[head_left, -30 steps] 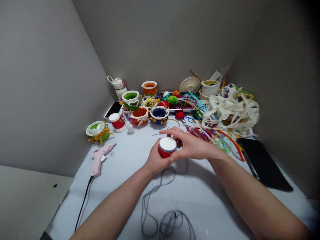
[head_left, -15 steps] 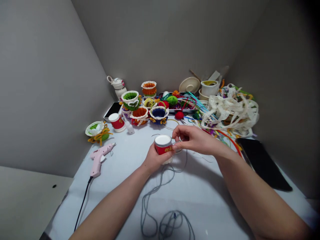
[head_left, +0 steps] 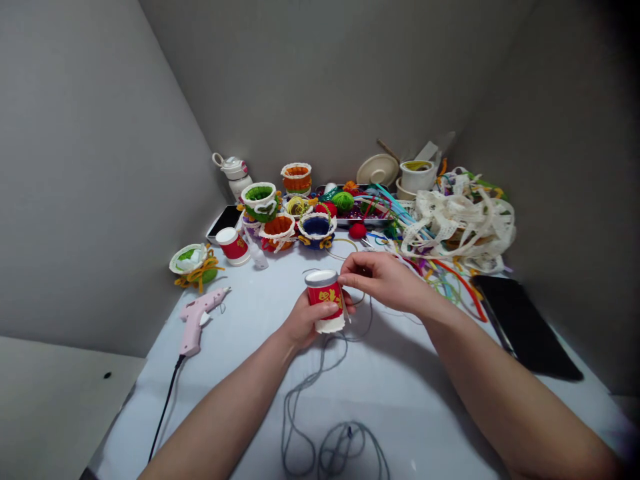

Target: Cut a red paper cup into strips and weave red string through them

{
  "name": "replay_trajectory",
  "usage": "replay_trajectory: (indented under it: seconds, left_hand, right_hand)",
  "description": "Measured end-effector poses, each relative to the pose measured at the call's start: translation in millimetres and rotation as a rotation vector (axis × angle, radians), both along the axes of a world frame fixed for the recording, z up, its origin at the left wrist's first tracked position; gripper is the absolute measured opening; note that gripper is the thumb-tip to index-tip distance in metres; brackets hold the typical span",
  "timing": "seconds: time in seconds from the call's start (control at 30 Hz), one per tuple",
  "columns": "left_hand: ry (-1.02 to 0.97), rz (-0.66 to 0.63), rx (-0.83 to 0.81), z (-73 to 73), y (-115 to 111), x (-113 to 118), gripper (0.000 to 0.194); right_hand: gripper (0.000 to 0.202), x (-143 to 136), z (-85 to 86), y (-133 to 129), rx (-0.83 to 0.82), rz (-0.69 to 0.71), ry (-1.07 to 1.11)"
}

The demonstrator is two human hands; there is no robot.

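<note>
The red cup (head_left: 316,294) stands within the left hand (head_left: 300,323): thumb across its near face, fingers wrapped behind, tips emerging at its 3 o'clock, gripping. At 2 o'clock, the right hand (head_left: 383,277) brings thumb and forefinger close together beside the cup's grey band (head_left: 323,283); whether they pinch anything cannot be told. Grey cord (head_left: 349,433) lies at 6 o'clock, a glue gun (head_left: 193,330) at 9.

Red cup (head_left: 324,295); L fingers (head_left: 321,311) round it
</note>
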State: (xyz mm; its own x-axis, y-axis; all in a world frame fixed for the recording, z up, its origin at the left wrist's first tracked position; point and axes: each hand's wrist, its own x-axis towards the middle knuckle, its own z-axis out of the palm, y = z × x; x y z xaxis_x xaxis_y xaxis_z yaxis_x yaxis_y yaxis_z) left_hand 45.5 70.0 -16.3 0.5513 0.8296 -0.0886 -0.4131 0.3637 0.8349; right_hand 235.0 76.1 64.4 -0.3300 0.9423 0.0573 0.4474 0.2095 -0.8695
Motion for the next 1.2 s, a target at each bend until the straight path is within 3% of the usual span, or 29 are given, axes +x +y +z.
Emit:
replay_trajectory:
  seconds: [0.17,0.33,0.57,0.67,0.77,0.87,1.0,1.2]
  left_hand:
    - [-0.053,-0.076,-0.032,-1.2,0.0,-2.2,0.045]
    - [-0.138,-0.232,-0.097,0.2,-0.7,-6.4,0.05]
    - [-0.22,-0.511,-0.186,0.2,-2.9,-10.3,0.058]
    - [-0.204,-0.556,-0.2,-0.7,-4.2,-10.3,0.059]
    - [-0.205,-0.578,-0.217,-2.4,-4.2,-10.2,0.064]
    - [-0.209,-0.493,-0.226,-4.1,-1.7,-9.3,0.073]
    - [-0.145,-0.219,-0.154,-3.2,2.4,-5.8,0.066]
    - [-0.051,-0.092,-0.132,-2.0,2.4,-0.8,0.054]
  right_hand:
    - [0.028,-0.6,-2.9,0.9,-0.116,0.035,0.147]
    - [0.042,2.4,-8.2,4.7,-0.239,0.053,0.277]
    - [0.054,2.0,-5.5,4.9,-0.41,0.274,0.266]
    - [0.051,-1.5,-5.6,3.2,-0.411,0.361,0.287]
    - [0.051,-3.3,-6.0,2.5,-0.434,0.36,0.314]
    - [0.047,-1.5,-5.8,3.6,-0.403,0.289,0.284]
    - [0.038,2.9,-5.8,6.3,-0.266,0.172,0.156]
    - [0.041,2.6,-11.5,10.6,-0.154,0.115,0.038]
